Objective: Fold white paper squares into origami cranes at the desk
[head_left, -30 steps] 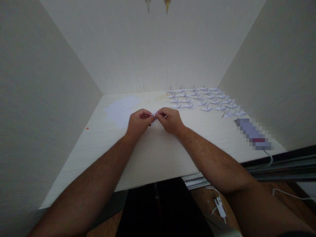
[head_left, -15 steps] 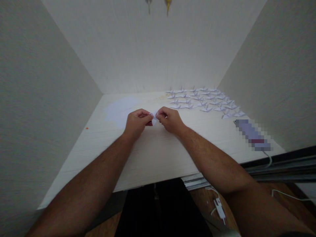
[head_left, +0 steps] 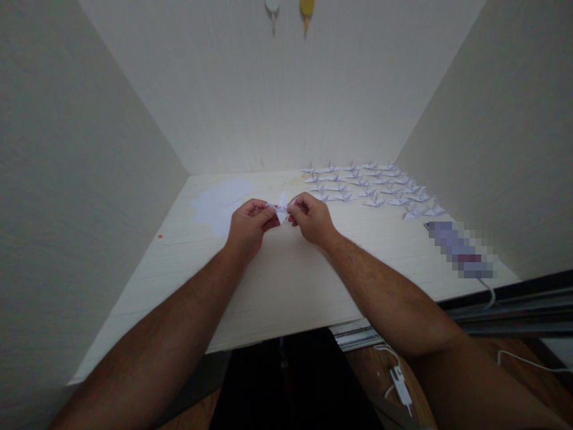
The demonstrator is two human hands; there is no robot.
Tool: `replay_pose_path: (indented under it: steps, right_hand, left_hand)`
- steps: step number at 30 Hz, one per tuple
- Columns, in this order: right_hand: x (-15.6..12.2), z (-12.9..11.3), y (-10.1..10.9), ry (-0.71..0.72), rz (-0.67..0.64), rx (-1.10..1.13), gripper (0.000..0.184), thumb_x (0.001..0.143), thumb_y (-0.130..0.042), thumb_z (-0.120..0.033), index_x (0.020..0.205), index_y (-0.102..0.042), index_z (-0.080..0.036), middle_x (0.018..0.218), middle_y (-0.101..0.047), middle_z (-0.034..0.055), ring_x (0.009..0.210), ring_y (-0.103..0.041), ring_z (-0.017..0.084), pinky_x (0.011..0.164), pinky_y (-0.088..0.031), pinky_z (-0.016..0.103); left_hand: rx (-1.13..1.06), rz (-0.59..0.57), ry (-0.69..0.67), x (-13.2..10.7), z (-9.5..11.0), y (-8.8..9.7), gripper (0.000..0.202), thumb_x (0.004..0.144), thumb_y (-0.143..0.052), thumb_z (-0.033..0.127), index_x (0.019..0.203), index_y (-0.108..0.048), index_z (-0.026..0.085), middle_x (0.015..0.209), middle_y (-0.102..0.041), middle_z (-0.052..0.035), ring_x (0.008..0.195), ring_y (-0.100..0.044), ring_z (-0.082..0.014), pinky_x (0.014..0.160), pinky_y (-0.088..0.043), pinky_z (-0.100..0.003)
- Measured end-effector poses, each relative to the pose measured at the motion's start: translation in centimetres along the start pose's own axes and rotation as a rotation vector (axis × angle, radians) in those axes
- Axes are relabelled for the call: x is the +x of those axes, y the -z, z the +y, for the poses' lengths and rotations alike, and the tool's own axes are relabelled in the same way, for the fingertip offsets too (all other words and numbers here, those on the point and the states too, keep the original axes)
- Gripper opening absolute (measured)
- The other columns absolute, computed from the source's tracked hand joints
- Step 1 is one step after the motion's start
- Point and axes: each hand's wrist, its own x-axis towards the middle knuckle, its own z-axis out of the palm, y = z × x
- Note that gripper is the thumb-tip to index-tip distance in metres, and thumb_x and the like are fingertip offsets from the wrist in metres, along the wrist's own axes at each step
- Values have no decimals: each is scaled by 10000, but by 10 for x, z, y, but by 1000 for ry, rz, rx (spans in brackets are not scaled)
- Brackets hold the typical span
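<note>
Both hands meet a little above the middle of the pale wooden table. My left hand and my right hand each pinch one side of a small white folded paper piece, whose point sticks up between my fingertips. A loose stack of white paper sheets lies flat just behind my left hand. Several finished white paper cranes stand in rows at the back right of the table.
A blurred, pixelated flat device with a white cable lies near the table's right edge. Plain walls close in the table on the left, back and right. Two small hooks, white and yellow, hang on the back wall.
My hands have lifted slightly and drawn a little apart, so the folded paper now shows between my fingertips with its tip pointing up. The camera has tilted up a bit.
</note>
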Motion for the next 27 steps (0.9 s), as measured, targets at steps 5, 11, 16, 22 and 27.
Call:
replay_pose_path:
  steps: [5,11,16,22,27]
  right_hand:
    - [2,0,-2,-83,1,156,171,792,-616,-345,795,-522,-201,611,-590,-32,529,-579,99,491,-490,216]
    - [2,-6,-4,-300,-67,219,304,736,-686,-441,756,-535,-178,629,-611,-3,492,-580,103,420,-463,206]
    - [2,-7,-2,-255,-95,181,228,727,-681,-344,739,-533,-171,532,-566,-42,411,-509,81,398,-396,190]
    - [4,-1,2,-94,-62,-34,229,741,-661,-371,725,-599,-152,530,-550,-40,464,-469,68,444,-345,180]
    - [2,-2,2,-65,-70,-8,251,761,-648,-390,701,-590,-153,527,-551,-36,464,-480,71,447,-370,186]
  left_hand:
    - [41,-8,-22,-2,0,-2,250,613,-784,273,732,-594,161,754,-689,-18,611,-637,-122,662,-570,-313]
    - [219,52,-165,-5,1,-3,233,625,-786,279,756,-657,136,761,-698,-50,667,-668,-159,704,-573,-330]
    - [257,-8,-162,-5,2,-1,237,624,-767,258,791,-638,149,725,-684,-24,681,-668,-164,686,-564,-315]
    - [219,7,-76,-2,3,0,282,635,-770,303,794,-608,135,644,-671,-25,571,-638,-143,625,-553,-312]
    - [241,-35,-36,-1,1,3,286,613,-791,314,750,-629,122,654,-683,-44,592,-652,-151,666,-557,-329]
